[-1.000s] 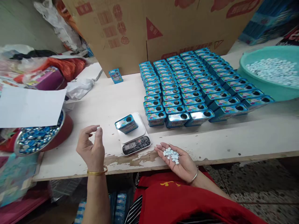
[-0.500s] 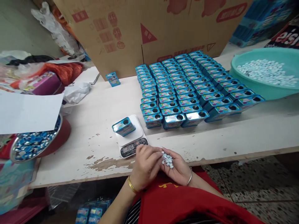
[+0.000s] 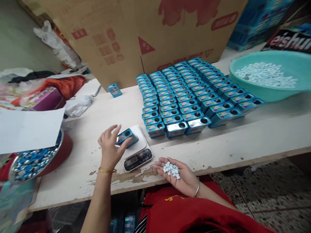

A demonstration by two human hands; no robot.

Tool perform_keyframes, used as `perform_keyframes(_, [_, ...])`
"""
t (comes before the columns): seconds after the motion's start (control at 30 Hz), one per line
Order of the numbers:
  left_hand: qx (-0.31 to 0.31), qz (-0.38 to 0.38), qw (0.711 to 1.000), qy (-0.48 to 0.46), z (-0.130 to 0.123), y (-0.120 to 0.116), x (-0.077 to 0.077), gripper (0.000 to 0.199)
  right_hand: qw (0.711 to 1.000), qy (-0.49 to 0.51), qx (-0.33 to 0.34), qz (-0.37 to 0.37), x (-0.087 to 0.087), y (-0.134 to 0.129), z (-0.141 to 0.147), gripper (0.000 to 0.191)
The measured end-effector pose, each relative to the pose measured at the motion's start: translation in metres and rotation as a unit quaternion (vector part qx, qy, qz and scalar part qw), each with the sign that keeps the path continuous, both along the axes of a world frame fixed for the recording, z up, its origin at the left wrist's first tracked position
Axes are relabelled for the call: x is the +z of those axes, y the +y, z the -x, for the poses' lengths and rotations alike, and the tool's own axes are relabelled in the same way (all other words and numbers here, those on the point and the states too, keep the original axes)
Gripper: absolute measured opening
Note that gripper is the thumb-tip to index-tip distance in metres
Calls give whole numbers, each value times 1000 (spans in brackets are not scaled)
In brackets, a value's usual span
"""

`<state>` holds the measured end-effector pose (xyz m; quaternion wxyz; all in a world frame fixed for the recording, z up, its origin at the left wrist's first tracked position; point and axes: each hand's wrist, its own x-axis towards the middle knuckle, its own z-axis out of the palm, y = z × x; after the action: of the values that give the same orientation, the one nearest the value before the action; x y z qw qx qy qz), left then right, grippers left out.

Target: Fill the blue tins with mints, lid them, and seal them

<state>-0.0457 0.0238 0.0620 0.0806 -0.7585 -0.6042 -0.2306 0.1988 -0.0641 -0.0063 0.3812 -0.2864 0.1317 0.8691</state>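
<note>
My left hand [image 3: 111,145] is at a small blue tin [image 3: 133,139], which stands on a white digital scale [image 3: 141,137]. Its fingers are spread, with the thumb across the tin's near side and the fingertips by its left end. Whether they press on the tin I cannot tell. In the tin's top is a round dark hole. On the cupped palm of my right hand [image 3: 183,179], near the table's front edge, lies a small heap of pale blue candies [image 3: 171,169].
Rows of blue tins [image 3: 177,100] fill the table's middle, before a large cardboard box [image 3: 126,19]. At right stands a turquoise basin [image 3: 269,92] of pale candies. A red bowl [image 3: 66,150] of blue-and-silver pieces, partly under white paper [image 3: 29,129], is at left. One tin [image 3: 114,90] stands apart.
My left hand has moved from the candies in my right palm leftwards to the tin on the scale, its fingers spreading. My right palm has opened flatter. The view has shifted slightly.
</note>
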Motion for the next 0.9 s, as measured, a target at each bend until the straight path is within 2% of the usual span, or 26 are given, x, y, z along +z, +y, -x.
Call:
perform_keyframes(0.07, [-15, 48, 999, 8, 3, -1, 1, 46, 1000, 2, -11, -7, -2, 2, -2, 25])
perform_keyframes(0.13, [-51, 68, 996, 10, -2, -4, 4, 36, 1000, 4, -18, -14, -5, 3, -2, 24])
perform_keyframes(0.2, [-96, 55, 994, 4, -15, -7, 10, 30, 1000, 7, -18, -19, -6, 5, -2, 23])
perform_keyframes(0.3, [-163, 40, 986, -22, -43, -7, 14, 32, 1000, 9, -18, -17, -7, 6, -1, 22])
perform_keyframes(0.4, [-217, 51, 974, -30, -66, 2, 2, 34, 1000, 3, -24, -8, -7, 8, -2, 22])
perform_keyframes(0.5, [-223, 52, 973, -13, -78, 13, -19, 33, 999, -6, -34, 7, -10, 9, -6, 23])
perform_keyframes(0.6, [-214, 46, 976, 3, -79, 20, -34, 32, 999, -19, -46, 15, -12, 9, -12, 22])
perform_keyframes(0.67, [-219, 26, 975, -7, -74, 27, -35, 40, 998, -28, -50, 14, -13, 10, -15, 21])
perform_keyframes(0.77, [-187, -25, 981, -45, -53, 62, -28, 51, 998, -29, -47, 16, -17, 12, -19, 21])
perform_keyframes(0.83, [-115, -56, 990, -56, -32, 108, -20, 45, 999, -11, -33, 14, -23, 15, -21, 21])
perform_keyframes(0.9, [-19, -63, 997, -44, -4, 166, -13, 41, 1000, 14, -18, -4, -33, 19, -24, 23])
